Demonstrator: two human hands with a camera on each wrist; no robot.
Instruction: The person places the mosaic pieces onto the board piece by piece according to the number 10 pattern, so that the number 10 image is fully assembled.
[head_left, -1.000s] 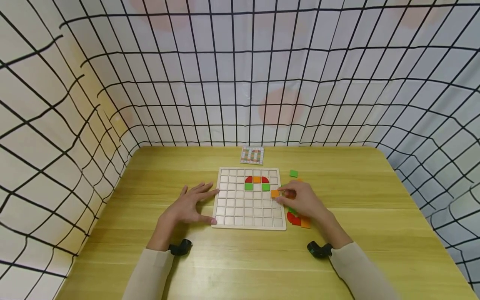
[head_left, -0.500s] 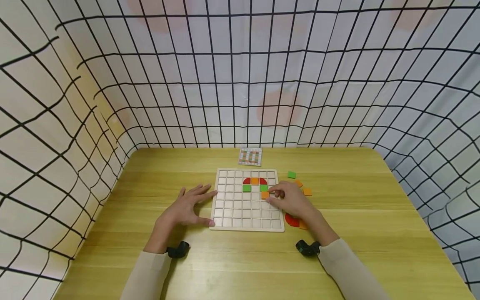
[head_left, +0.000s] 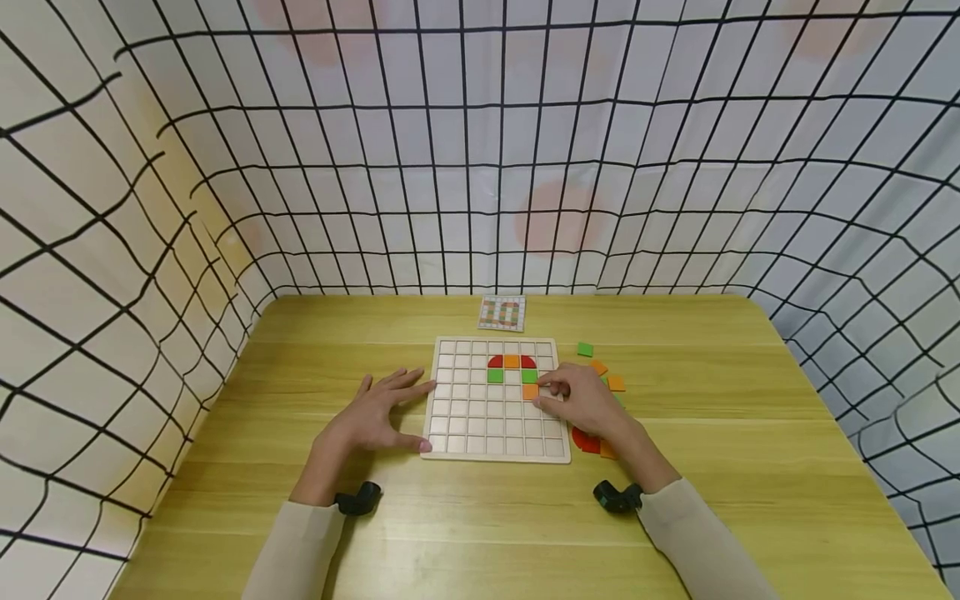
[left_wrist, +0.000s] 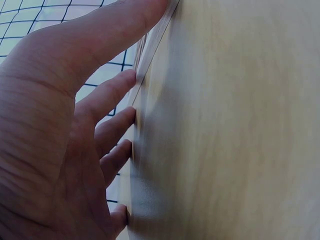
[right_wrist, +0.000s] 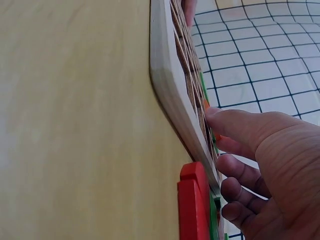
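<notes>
A pale wooden grid board [head_left: 468, 427] lies on the table. Its upper right cells hold red rounded pieces [head_left: 528, 362] on either side of an orange square, with green squares [head_left: 496, 377] under the red ones. My right hand [head_left: 583, 398] pinches an orange square tile [head_left: 530, 392] between thumb and index finger, at the cell just below the right green square. Whether it lies fully flat is hard to see. The thumb [right_wrist: 225, 117] hides part of it in the right wrist view. My left hand [head_left: 371, 417] has its fingers spread, thumb and index finger touching the board's left edge.
A small printed pattern card [head_left: 502, 313] lies behind the board. Right of the board are loose tiles: a green square [head_left: 585, 349], orange squares [head_left: 616, 383] and red pieces [head_left: 585, 440], partly covered by my right hand. Black netting over white sheeting stands around the table.
My right hand has carried the orange tile leftward from the board's right side to the cell below the right green square. My left hand stays at the board's edge.
</notes>
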